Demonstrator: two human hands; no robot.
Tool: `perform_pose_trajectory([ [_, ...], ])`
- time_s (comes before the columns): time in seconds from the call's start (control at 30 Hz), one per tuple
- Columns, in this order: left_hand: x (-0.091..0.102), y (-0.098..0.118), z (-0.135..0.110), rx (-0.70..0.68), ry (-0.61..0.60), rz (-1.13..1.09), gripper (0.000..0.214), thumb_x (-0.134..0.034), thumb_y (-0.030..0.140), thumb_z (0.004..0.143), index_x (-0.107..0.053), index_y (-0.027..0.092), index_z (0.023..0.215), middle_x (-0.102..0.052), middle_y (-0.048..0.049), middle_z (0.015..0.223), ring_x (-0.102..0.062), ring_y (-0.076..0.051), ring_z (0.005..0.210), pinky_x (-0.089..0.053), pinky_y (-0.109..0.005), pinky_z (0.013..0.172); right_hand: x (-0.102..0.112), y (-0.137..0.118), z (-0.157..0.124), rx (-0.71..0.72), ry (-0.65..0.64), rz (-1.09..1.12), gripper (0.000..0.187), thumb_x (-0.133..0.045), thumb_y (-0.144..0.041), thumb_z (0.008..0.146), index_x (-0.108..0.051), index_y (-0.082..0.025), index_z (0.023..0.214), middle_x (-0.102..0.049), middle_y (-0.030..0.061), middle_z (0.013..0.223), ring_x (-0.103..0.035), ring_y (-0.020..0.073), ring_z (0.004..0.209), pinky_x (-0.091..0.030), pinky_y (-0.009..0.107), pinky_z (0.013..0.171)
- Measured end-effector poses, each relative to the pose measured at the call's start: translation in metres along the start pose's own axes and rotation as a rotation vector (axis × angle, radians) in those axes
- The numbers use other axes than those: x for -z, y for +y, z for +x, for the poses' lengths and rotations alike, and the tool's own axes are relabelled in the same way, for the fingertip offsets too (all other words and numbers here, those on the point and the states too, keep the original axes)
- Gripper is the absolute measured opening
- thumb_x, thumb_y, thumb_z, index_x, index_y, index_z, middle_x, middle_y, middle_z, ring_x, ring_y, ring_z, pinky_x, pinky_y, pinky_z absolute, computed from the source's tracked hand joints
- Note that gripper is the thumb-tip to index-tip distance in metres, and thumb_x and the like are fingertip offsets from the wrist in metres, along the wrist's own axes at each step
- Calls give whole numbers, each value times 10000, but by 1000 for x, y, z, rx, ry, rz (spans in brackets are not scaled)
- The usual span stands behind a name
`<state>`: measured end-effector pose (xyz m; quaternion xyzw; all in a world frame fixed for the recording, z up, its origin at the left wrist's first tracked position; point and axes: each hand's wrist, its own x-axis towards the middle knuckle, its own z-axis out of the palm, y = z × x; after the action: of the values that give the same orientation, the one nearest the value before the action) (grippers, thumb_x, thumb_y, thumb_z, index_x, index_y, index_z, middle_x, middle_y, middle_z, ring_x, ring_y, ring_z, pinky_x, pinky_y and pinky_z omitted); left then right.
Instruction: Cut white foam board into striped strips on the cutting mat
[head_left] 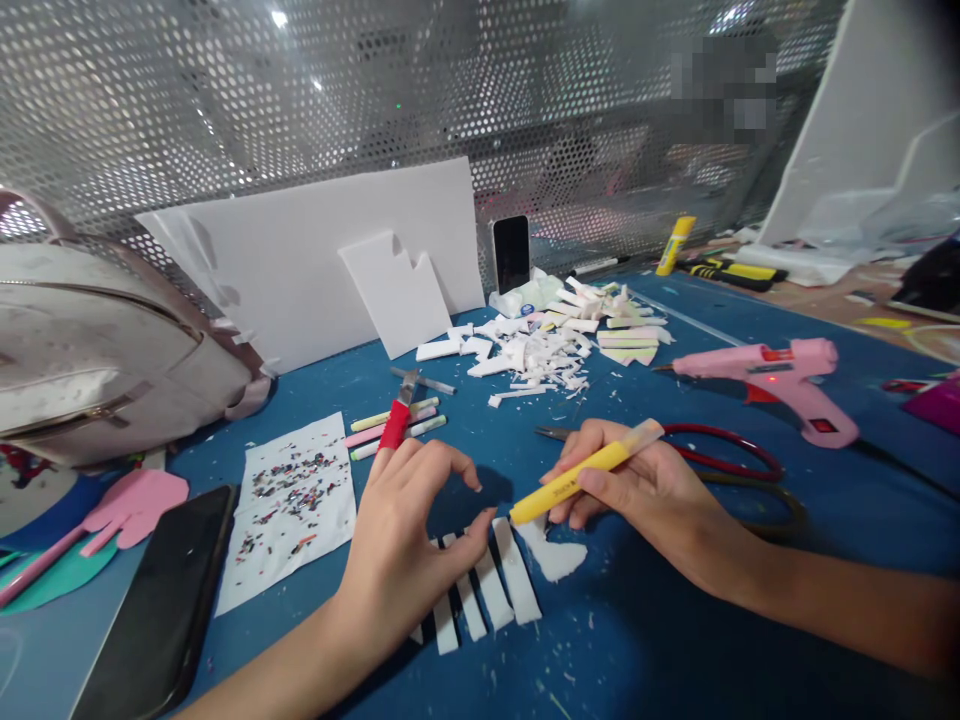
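My right hand (pixel 622 480) grips a yellow highlighter (pixel 566 490), its pale translucent end up to the right and its other end low near my left thumb. Thumb and forefinger of my left hand (pixel 412 510) are curved apart with a gap between them. Under and beside that hand lie several narrow white foam strips (pixel 516 570). A torn white scrap (pixel 556 555) sits below the highlighter. Beyond my left knuckles a red-handled craft knife (pixel 394 425) points away, its lower end hidden by the hand; I cannot tell whether the hand touches it.
Pastel highlighters (pixel 360 437), a paper with dark specks (pixel 300 500) and a black phone (pixel 161 600) are left. White foam scraps (pixel 536 350) pile up behind. Scissors (pixel 750 455) and a pink glue gun (pixel 787 375) with a cord lie right. A backpack (pixel 97 340) stands far left.
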<state>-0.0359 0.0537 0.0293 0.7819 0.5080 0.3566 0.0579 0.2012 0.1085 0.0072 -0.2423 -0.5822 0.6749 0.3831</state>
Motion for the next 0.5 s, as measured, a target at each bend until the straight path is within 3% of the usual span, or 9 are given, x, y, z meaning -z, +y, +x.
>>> perform_pose_trajectory([
  [0.23,8,-15,21,10,-12,-16,77,-625,216,885,-618,225,809,-661,9,769,-550,-150,707,-423,-300,650,-1,-1,0,41,6,32,125,-650,-272,947,-593,-161,951,-710,62,944,-737,150,808,-610,204,675],
  [0.37,-1,-23,59,-9,-44,4,89,-649,258,884,-734,248,859,-722,-8,787,-599,-161,699,-445,-301,639,-6,-1,-3,47,-43,44,147,-670,-274,930,-600,-145,937,-699,57,909,-740,160,795,-607,220,666],
  [0.5,-22,-19,110,-105,-26,20,112,-648,200,865,-751,243,855,-756,-6,875,-653,-162,765,-481,-288,691,-7,-1,-5,80,-53,39,168,-670,-290,927,-596,-139,935,-700,61,880,-737,167,796,-605,234,665],
])
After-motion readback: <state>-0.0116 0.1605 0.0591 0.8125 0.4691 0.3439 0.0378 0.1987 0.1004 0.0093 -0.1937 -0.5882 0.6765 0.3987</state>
